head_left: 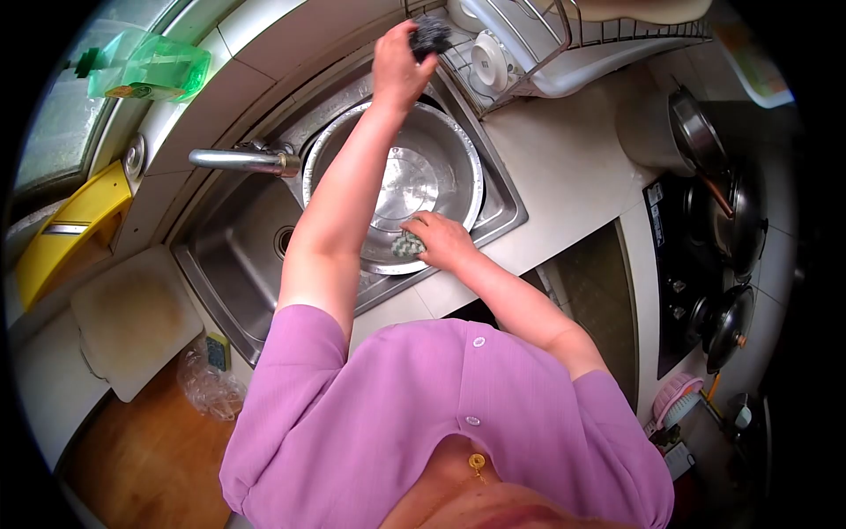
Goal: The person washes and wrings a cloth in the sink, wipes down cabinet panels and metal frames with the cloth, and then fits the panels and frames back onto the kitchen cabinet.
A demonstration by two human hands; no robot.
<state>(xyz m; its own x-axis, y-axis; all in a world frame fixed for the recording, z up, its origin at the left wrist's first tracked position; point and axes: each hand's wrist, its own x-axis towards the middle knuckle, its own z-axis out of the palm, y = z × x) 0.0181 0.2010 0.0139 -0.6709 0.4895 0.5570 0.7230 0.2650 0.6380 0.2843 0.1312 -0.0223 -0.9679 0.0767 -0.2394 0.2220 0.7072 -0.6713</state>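
My left hand is stretched out beyond the far rim of a round metal basin, its fingers closed on a dark scouring pad. The basin sits in the right bowl of a steel double sink. Over the near side of the basin, my right hand grips a green and white checked sponge. My left forearm crosses above the basin and hides part of it.
A chrome faucet juts over the sink. Beyond stands a dish rack with a white cup. A green bottle is at the window, a cutting board at left, and a stove with pans at right.
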